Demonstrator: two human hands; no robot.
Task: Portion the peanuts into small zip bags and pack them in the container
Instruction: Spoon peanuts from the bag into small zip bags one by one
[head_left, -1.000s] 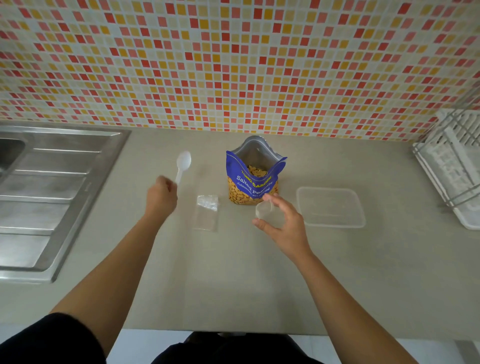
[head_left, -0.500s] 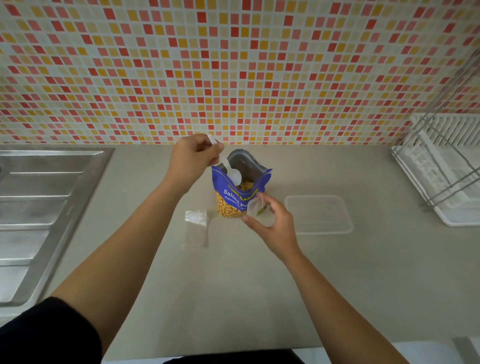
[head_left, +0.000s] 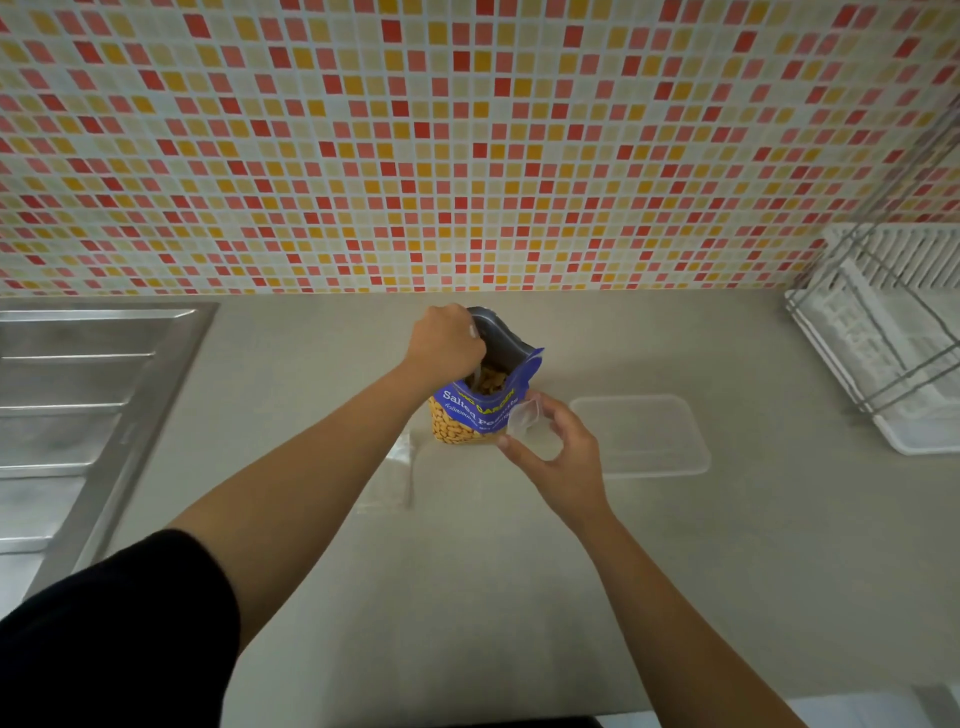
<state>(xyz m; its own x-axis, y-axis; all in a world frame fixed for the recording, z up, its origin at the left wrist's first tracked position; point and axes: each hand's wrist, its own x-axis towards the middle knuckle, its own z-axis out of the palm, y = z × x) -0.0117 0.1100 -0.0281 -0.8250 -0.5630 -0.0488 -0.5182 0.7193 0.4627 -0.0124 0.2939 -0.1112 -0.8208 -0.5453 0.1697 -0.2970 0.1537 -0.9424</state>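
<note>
A blue peanut bag (head_left: 480, 410) stands open on the counter, with peanuts showing inside. My left hand (head_left: 449, 338) grips a white plastic spoon and reaches into the bag's mouth; the spoon's bowl is hidden among the peanuts. My right hand (head_left: 550, 452) holds a small clear zip bag (head_left: 524, 421) open, just right of the peanut bag. A clear plastic container (head_left: 644, 434) sits empty on the counter to the right. More flat zip bags (head_left: 397, 475) lie left of the peanut bag, partly under my left forearm.
A steel sink drainboard (head_left: 78, 415) takes up the left side. A white dish rack (head_left: 883, 338) with wire frame stands at the right. The tiled wall rises right behind the peanut bag.
My left hand has lowered the spoon from above the bag's opening down into the peanuts. The right hand keeps the small zip bag beside the peanut bag.
</note>
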